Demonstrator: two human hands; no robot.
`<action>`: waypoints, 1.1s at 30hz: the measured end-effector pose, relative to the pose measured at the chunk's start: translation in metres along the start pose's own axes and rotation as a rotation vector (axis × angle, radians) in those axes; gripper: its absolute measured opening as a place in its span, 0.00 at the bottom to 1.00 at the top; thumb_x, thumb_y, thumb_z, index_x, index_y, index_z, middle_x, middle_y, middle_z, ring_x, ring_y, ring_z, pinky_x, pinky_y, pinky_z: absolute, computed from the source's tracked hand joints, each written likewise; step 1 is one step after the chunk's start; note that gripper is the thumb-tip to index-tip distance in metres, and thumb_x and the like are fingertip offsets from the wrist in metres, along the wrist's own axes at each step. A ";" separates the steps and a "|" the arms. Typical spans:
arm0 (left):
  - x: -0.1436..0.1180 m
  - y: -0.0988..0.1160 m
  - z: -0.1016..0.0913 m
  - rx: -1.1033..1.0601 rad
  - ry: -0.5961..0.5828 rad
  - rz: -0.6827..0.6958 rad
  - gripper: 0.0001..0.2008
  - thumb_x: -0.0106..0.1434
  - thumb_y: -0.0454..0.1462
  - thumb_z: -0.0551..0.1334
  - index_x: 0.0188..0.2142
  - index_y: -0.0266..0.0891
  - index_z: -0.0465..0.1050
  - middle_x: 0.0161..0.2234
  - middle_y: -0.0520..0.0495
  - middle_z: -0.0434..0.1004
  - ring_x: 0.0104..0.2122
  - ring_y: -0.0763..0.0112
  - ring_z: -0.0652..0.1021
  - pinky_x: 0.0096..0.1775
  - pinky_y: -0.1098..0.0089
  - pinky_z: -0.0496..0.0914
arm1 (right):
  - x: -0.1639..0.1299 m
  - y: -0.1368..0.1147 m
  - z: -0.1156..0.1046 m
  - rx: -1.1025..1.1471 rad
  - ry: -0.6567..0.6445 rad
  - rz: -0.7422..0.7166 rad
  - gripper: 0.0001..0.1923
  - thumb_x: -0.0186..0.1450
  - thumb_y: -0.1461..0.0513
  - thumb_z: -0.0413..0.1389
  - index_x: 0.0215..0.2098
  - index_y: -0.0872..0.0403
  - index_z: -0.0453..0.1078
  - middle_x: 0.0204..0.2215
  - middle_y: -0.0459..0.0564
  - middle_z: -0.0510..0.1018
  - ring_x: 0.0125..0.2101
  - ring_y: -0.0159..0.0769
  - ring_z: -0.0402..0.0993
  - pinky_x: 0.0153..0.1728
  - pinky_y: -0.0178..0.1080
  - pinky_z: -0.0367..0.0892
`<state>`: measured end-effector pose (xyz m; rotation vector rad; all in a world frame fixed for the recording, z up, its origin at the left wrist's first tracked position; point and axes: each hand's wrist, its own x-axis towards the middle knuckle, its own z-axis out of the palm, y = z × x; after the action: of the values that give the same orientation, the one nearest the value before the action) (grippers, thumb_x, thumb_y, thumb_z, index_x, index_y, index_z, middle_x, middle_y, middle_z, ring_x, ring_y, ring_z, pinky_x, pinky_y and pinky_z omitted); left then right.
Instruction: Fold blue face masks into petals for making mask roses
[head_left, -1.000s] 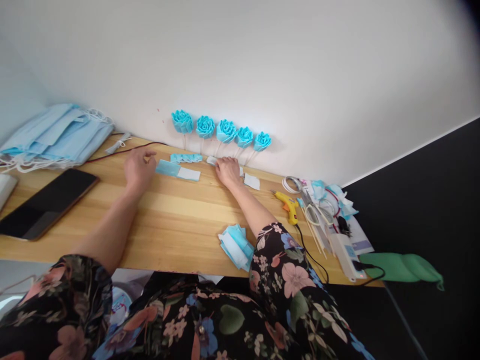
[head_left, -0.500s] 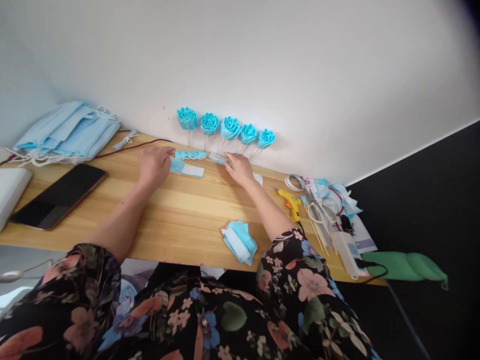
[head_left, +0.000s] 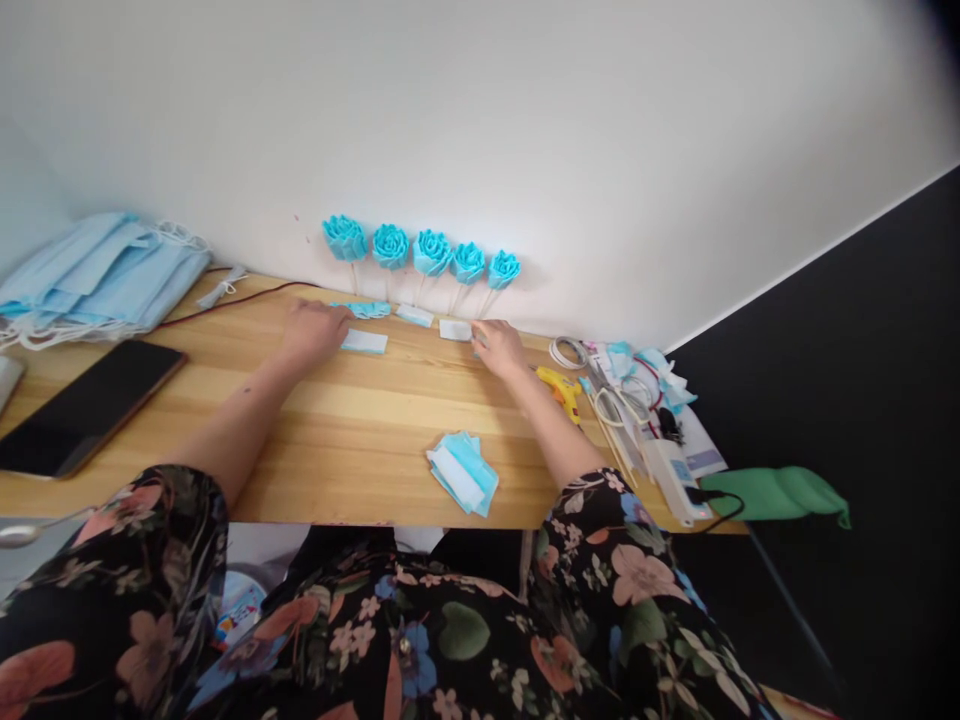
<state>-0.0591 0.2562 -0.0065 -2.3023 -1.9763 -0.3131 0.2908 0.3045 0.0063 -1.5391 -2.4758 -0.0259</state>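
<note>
My left hand (head_left: 316,328) rests at the back of the wooden table, with its fingers loosely stretched toward the left end of a pleated blue strip (head_left: 367,310). Just in front of that strip is a flat white-and-blue cloth rectangle (head_left: 364,343). My right hand (head_left: 499,348) has its fingers bent down together beside a white rectangle (head_left: 454,330); a small bluish edge shows under the fingertips, too hidden to name. Between the hands is a white-and-blue strip (head_left: 414,316). Several blue fabric roses on sticks, one a middle rose (head_left: 433,253), lean against the wall behind.
A stack of cut blue pieces (head_left: 465,472) lies near the front edge. On the left are face masks (head_left: 97,270) and a phone (head_left: 90,405). At the right are a yellow glue gun (head_left: 561,390), a tape roll (head_left: 568,352), scissors (head_left: 611,405) and a power strip (head_left: 677,480).
My right hand has shifted right, uncovering the strip and the white rectangle. My left hand has moved slightly toward the pleated strip's end. The whole view has shifted a little.
</note>
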 end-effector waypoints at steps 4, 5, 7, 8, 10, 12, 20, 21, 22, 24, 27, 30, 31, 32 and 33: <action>0.008 -0.002 -0.001 0.048 -0.022 -0.041 0.25 0.70 0.39 0.44 0.50 0.35 0.78 0.40 0.32 0.83 0.44 0.47 0.80 0.49 0.53 0.63 | 0.003 -0.008 0.006 -0.062 -0.039 -0.076 0.23 0.67 0.64 0.56 0.60 0.54 0.70 0.56 0.56 0.78 0.57 0.48 0.70 0.60 0.48 0.61; 0.010 -0.003 -0.001 0.049 -0.008 -0.058 0.25 0.71 0.40 0.44 0.51 0.36 0.78 0.40 0.32 0.83 0.44 0.47 0.80 0.49 0.54 0.63 | 0.005 -0.010 0.007 -0.068 -0.040 -0.094 0.22 0.68 0.63 0.56 0.60 0.54 0.70 0.57 0.55 0.78 0.57 0.48 0.69 0.60 0.49 0.60; 0.012 -0.005 -0.001 0.039 0.013 -0.084 0.25 0.71 0.41 0.45 0.52 0.36 0.77 0.42 0.32 0.83 0.45 0.47 0.79 0.50 0.54 0.64 | 0.010 -0.013 0.011 -0.080 -0.052 -0.105 0.20 0.68 0.63 0.57 0.58 0.53 0.72 0.56 0.55 0.79 0.57 0.48 0.70 0.60 0.49 0.59; 0.012 -0.006 -0.001 0.029 0.011 -0.091 0.25 0.71 0.41 0.45 0.53 0.37 0.77 0.42 0.32 0.83 0.46 0.47 0.79 0.50 0.54 0.64 | 0.014 -0.015 0.013 -0.085 -0.062 -0.099 0.19 0.68 0.63 0.57 0.57 0.53 0.73 0.55 0.55 0.79 0.56 0.48 0.71 0.59 0.49 0.59; 0.012 -0.007 -0.003 -0.002 0.005 -0.097 0.24 0.70 0.41 0.46 0.52 0.36 0.77 0.44 0.32 0.83 0.47 0.47 0.79 0.50 0.54 0.64 | 0.021 -0.015 0.017 -0.085 -0.082 -0.080 0.16 0.68 0.63 0.57 0.54 0.54 0.75 0.52 0.55 0.81 0.53 0.48 0.73 0.58 0.47 0.60; 0.011 -0.007 -0.006 -0.040 0.032 -0.095 0.24 0.69 0.41 0.48 0.51 0.36 0.78 0.45 0.33 0.83 0.48 0.48 0.79 0.51 0.54 0.65 | 0.029 -0.016 0.020 -0.078 -0.089 -0.065 0.14 0.69 0.64 0.56 0.52 0.54 0.76 0.51 0.55 0.82 0.51 0.46 0.75 0.56 0.45 0.61; -0.010 0.028 -0.029 -0.223 0.226 -0.032 0.20 0.69 0.41 0.51 0.50 0.37 0.78 0.48 0.38 0.82 0.51 0.51 0.78 0.55 0.55 0.63 | 0.045 -0.023 0.024 -0.051 -0.086 0.004 0.15 0.70 0.63 0.54 0.52 0.57 0.75 0.50 0.57 0.82 0.51 0.46 0.76 0.56 0.44 0.62; -0.013 0.033 -0.031 -0.239 0.230 -0.013 0.19 0.69 0.41 0.52 0.49 0.38 0.78 0.49 0.39 0.82 0.51 0.52 0.78 0.55 0.55 0.63 | 0.044 -0.022 0.022 -0.048 -0.091 0.009 0.15 0.70 0.61 0.54 0.53 0.56 0.75 0.50 0.57 0.81 0.52 0.45 0.76 0.56 0.43 0.63; -0.017 0.038 -0.032 -0.254 0.233 0.006 0.19 0.69 0.41 0.52 0.49 0.39 0.78 0.50 0.39 0.82 0.51 0.52 0.77 0.56 0.55 0.62 | 0.043 -0.020 0.019 -0.037 -0.097 0.010 0.17 0.70 0.60 0.55 0.54 0.56 0.75 0.52 0.56 0.81 0.52 0.45 0.76 0.55 0.43 0.64; -0.023 0.045 -0.032 -0.279 0.248 0.038 0.18 0.70 0.41 0.51 0.48 0.40 0.78 0.49 0.41 0.82 0.51 0.52 0.78 0.55 0.54 0.62 | 0.038 -0.011 0.011 0.020 -0.095 0.004 0.19 0.71 0.57 0.55 0.57 0.53 0.73 0.55 0.54 0.79 0.54 0.42 0.75 0.54 0.40 0.66; -0.031 0.049 -0.028 -0.319 0.284 0.060 0.17 0.70 0.41 0.52 0.47 0.41 0.78 0.48 0.41 0.82 0.50 0.52 0.78 0.55 0.54 0.64 | 0.029 0.009 -0.005 0.156 -0.054 0.024 0.20 0.72 0.58 0.52 0.59 0.54 0.72 0.56 0.53 0.79 0.55 0.39 0.75 0.55 0.38 0.66; -0.034 0.051 -0.023 -0.342 0.307 0.054 0.17 0.70 0.41 0.52 0.46 0.43 0.79 0.47 0.42 0.83 0.49 0.53 0.78 0.53 0.54 0.66 | 0.022 0.024 -0.018 0.134 -0.038 0.094 0.18 0.72 0.61 0.49 0.56 0.53 0.74 0.53 0.52 0.81 0.52 0.39 0.76 0.53 0.38 0.67; -0.035 0.051 -0.021 -0.345 0.309 0.052 0.17 0.70 0.41 0.52 0.46 0.43 0.79 0.46 0.42 0.83 0.48 0.53 0.78 0.52 0.55 0.66 | 0.021 0.025 -0.020 0.099 -0.043 0.114 0.18 0.72 0.61 0.48 0.55 0.52 0.75 0.52 0.52 0.81 0.52 0.40 0.77 0.52 0.38 0.67; -0.035 0.052 -0.020 -0.347 0.310 0.051 0.17 0.70 0.41 0.52 0.46 0.42 0.79 0.46 0.42 0.83 0.48 0.53 0.78 0.52 0.55 0.66 | 0.021 0.024 -0.021 0.055 -0.053 0.127 0.18 0.72 0.62 0.48 0.54 0.52 0.75 0.52 0.51 0.82 0.51 0.40 0.77 0.51 0.38 0.67; -0.035 0.052 -0.018 -0.349 0.309 0.053 0.17 0.70 0.41 0.52 0.46 0.42 0.79 0.46 0.41 0.83 0.48 0.53 0.78 0.52 0.55 0.67 | 0.022 0.021 -0.020 0.010 -0.065 0.132 0.18 0.72 0.62 0.47 0.53 0.51 0.76 0.52 0.50 0.82 0.51 0.40 0.76 0.51 0.38 0.67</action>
<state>-0.0146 0.2104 0.0071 -2.3086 -1.8198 -1.0135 0.3037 0.3303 0.0279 -1.7221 -2.4125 0.0591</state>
